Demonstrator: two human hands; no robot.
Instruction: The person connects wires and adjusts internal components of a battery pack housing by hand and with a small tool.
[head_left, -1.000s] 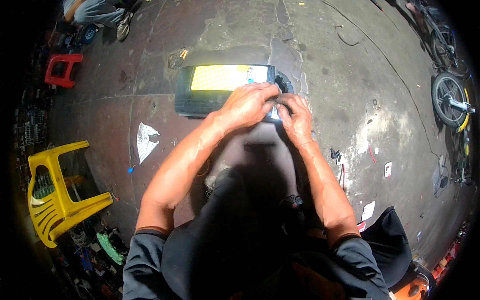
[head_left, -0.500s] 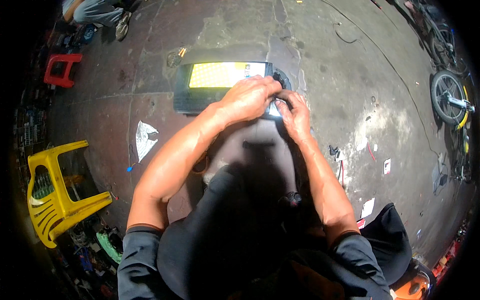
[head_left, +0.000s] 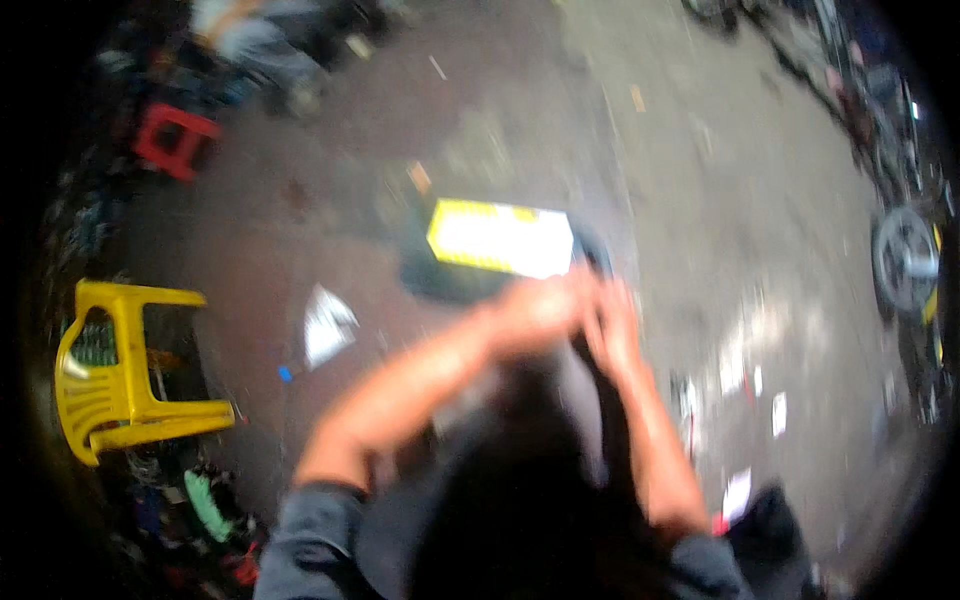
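Note:
A dark, long case with a bright yellow and white label on top lies in front of me at the middle of the view. Both hands meet at its right end, on the near corner. My left hand reaches across from the left, its back turned up and its fingertips hidden or smeared. Close beside it, my right hand has its fingers pointing away from me toward the same corner. Motion blur hides whether either hand grips anything.
A yellow plastic chair stands at left, with a red stool farther back. Another person's leg shows at the far left. A white scrap lies on the floor. At the right edge is a wheel.
The whole scene has shifted down and somewhat to the right, and the picture has blurred. Both hands stay at the case's right end.

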